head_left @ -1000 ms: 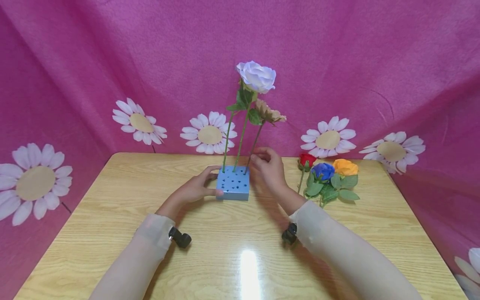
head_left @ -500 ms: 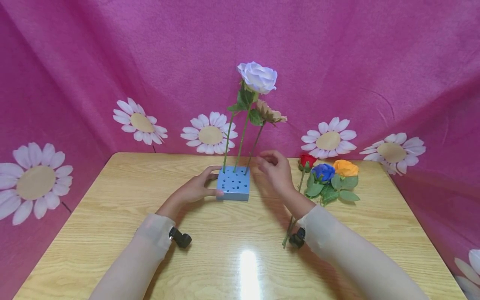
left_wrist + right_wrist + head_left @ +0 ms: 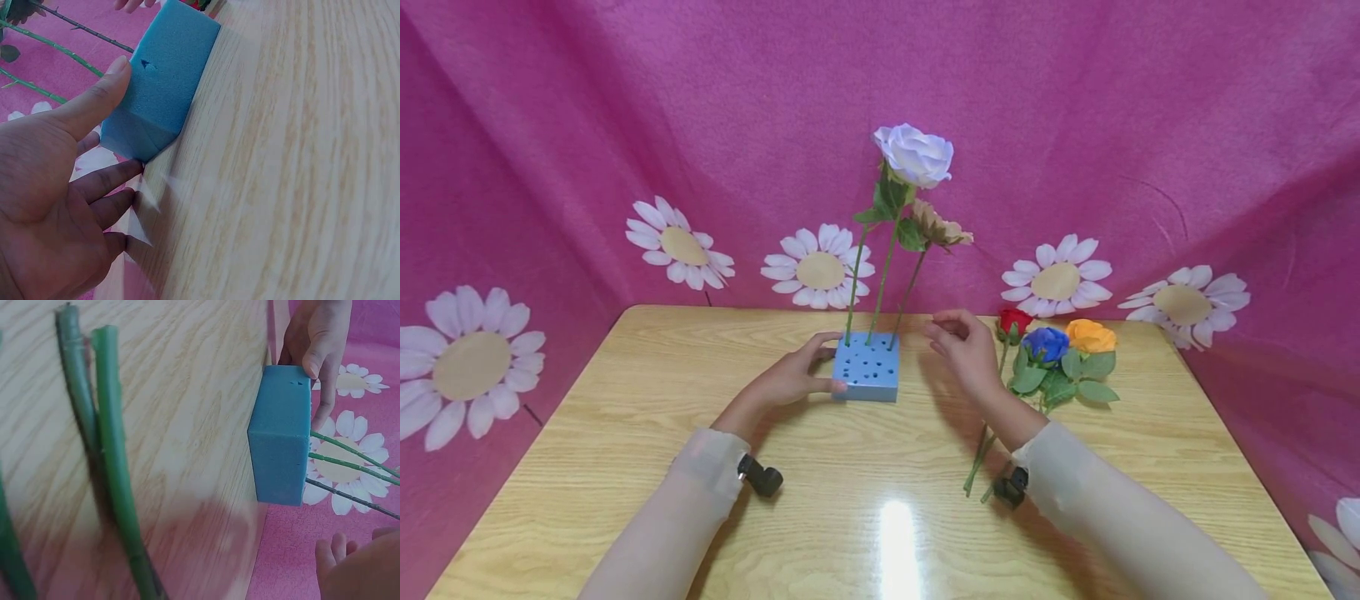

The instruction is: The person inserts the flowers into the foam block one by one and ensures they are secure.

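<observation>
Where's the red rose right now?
In the head view, the red rose lies on the right of the table, between the right hand and the blue rose.

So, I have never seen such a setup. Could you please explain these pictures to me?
There is no machine here: a person works bare-handed. The wide picture comes from a camera on the head, looking forward and down; the two others come from cameras worn on the wrists. On the table stands a blue block. Three stems rise from its top, with a white flower and a tan flower above. The left hand holds the block; the right hand, apart from it, holds nothing. Further right lie a red flower, a blue flower and an orange flower.
</observation>
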Demonstrator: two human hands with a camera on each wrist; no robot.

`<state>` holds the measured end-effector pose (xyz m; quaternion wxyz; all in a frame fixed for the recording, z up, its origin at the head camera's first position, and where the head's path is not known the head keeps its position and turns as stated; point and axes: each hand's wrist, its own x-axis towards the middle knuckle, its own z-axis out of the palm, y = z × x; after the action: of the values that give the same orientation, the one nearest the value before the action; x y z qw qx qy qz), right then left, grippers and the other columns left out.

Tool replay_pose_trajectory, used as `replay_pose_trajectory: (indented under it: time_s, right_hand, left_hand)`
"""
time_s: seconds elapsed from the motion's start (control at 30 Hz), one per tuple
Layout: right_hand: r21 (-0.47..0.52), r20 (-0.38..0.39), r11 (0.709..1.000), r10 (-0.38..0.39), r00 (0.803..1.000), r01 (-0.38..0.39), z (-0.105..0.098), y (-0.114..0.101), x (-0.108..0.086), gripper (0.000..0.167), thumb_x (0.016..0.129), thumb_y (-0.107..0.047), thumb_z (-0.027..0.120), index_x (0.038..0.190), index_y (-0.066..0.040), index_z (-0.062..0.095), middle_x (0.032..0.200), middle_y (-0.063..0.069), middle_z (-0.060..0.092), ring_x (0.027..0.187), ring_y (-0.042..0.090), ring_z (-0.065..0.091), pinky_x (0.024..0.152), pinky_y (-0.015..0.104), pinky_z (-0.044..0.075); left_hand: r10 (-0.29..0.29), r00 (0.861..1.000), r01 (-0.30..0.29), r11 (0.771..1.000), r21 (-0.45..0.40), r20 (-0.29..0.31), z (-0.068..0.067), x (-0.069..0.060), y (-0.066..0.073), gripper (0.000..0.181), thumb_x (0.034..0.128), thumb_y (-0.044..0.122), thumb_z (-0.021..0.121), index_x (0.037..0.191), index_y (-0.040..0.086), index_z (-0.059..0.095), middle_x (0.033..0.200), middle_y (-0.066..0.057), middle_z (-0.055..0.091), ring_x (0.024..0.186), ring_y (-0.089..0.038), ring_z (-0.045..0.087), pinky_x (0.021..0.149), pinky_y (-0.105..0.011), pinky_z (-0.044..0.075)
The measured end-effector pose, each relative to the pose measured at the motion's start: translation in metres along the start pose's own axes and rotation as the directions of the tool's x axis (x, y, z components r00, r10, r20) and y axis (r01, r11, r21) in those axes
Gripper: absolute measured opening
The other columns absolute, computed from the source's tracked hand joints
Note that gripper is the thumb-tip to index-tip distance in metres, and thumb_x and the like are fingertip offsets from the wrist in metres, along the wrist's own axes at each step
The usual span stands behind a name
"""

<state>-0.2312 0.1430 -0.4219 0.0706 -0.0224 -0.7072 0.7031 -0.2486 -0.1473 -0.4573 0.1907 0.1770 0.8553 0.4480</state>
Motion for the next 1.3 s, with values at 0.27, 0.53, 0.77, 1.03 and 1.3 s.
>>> replay_pose_trajectory:
  time_s: [0.27, 0.53, 0.77, 1.03, 1.3]
  right_hand:
    - [-0.022, 0.014, 1.000, 0.000, 1.000, 0.000, -0.011, 0.000, -0.008, 0.028, 0.097, -0.002, 0.069, 0.119, 0.013, 0.060, 0.099, 0.002, 0.069, 0.085, 0.000, 0.068, 0.086, 0.023, 0.059]
    - [-0.032, 0.008, 0.999, 0.009, 1.000, -0.009, -0.021, 0.002, -0.015, 0.025, 0.097, 0.002, 0.067, 0.119, 0.012, 0.059, 0.102, 0.003, 0.069, 0.086, 0.000, 0.067, 0.083, 0.019, 0.058]
    - [-0.050, 0.000, 0.999, 0.000, 1.000, 0.000, -0.028, 0.004, -0.022, 0.027, 0.096, 0.002, 0.068, 0.120, 0.012, 0.060, 0.104, 0.009, 0.072, 0.091, 0.003, 0.067, 0.083, 0.019, 0.058]
    - [-0.108, 0.001, 0.994, 0.004, 1.000, -0.004, -0.039, 0.005, -0.027, 0.030, 0.098, -0.001, 0.067, 0.124, 0.010, 0.060, 0.121, 0.027, 0.067, 0.093, 0.000, 0.066, 0.084, 0.016, 0.055]
    - [-0.168, -0.006, 0.985, 0.036, 0.999, -0.037, -0.056, 0.011, -0.034, 0.037, 0.099, -0.004, 0.065, 0.132, 0.010, 0.056, 0.131, 0.030, 0.062, 0.096, -0.005, 0.064, 0.084, 0.012, 0.052]
  left_hand:
    - [-0.003, 1.000, 0.003, 1.000, -0.003, -0.001, 0.000, -0.001, 0.001, 0.088, 0.0895, 0.037, 0.081, 0.159, 0.032, 0.028, 0.161, -0.015, 0.042, 0.155, -0.035, 0.027, 0.123, -0.064, 0.017]
    - [0.003, 1.000, -0.003, 1.000, -0.016, 0.001, 0.000, -0.001, 0.001, 0.088, 0.0896, 0.037, 0.081, 0.160, 0.031, 0.028, 0.162, -0.016, 0.041, 0.155, -0.034, 0.028, 0.123, -0.063, 0.018]
    - [-0.001, 1.000, 0.001, 1.000, -0.012, -0.002, 0.000, -0.001, 0.001, 0.089, 0.0890, 0.038, 0.081, 0.160, 0.031, 0.028, 0.162, -0.015, 0.041, 0.154, -0.034, 0.030, 0.123, -0.063, 0.019]
    - [-0.009, 1.000, 0.009, 1.000, -0.016, -0.004, 0.000, -0.002, 0.002, 0.089, 0.0893, 0.037, 0.082, 0.160, 0.031, 0.027, 0.162, -0.015, 0.041, 0.154, -0.034, 0.029, 0.123, -0.063, 0.018]
    - [-0.009, 1.000, 0.009, 1.000, -0.004, -0.005, 0.000, -0.002, 0.002, 0.089, 0.0894, 0.036, 0.081, 0.160, 0.032, 0.028, 0.162, -0.015, 0.041, 0.155, -0.034, 0.028, 0.123, -0.063, 0.018]
